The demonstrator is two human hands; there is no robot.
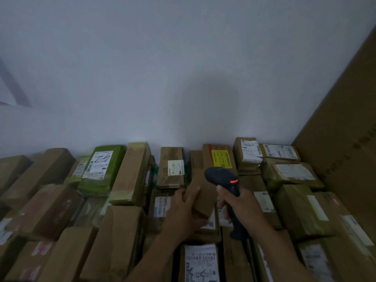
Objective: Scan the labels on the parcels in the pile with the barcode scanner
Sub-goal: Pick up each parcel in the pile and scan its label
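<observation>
Left hand [185, 212] grips a brown parcel [198, 198] mid-pile, held tilted. Right hand [244, 204], at its 3 o'clock, clasps the scanner [221, 177] (red light on). No label visible on this parcel's top; scan likely pending. Many parcels remain, 9 through 3 o'clock.

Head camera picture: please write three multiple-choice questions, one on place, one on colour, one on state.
1. Where is the green parcel? A. left, near the wall B. far right C. nearest the camera
2. Colour of the barcode scanner light? A. green B. red C. blue
3. The left hand: A. hangs idle B. grips a brown parcel C. holds the scanner
Answers: 1 A, it lies in the back row at left. 2 B, a red bar glows on its head. 3 B, its fingers curl round the parcel.
</observation>
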